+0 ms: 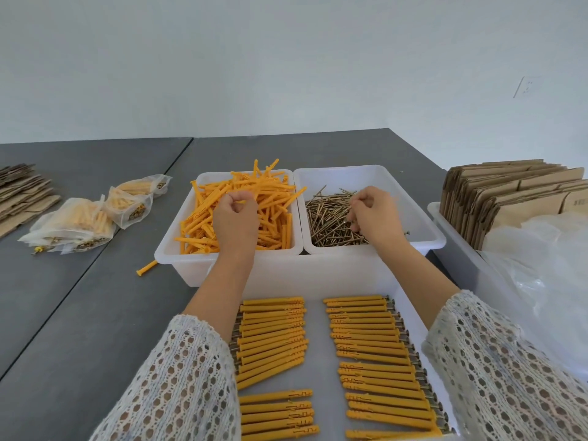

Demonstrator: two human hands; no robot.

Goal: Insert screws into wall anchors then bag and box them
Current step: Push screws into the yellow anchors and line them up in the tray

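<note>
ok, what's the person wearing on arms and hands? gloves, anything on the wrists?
Both arms wear loose white open-knit sleeves with a honeycomb-like hole pattern, ending partway along the forearm. The left hand and right hand are bare: no gloves, and no rings, watch or bracelets visible.

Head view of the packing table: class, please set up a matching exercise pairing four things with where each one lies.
Things:
1. loose anchors
2. screws
3. filled bags
4. flat cardboard boxes

Places:
A. upright in the far-right tray
B. left white bin
C. on the grey table, left of the bins
D. right white bin

Pairs: 1-B, 2-D, 3-C, 4-A
</note>
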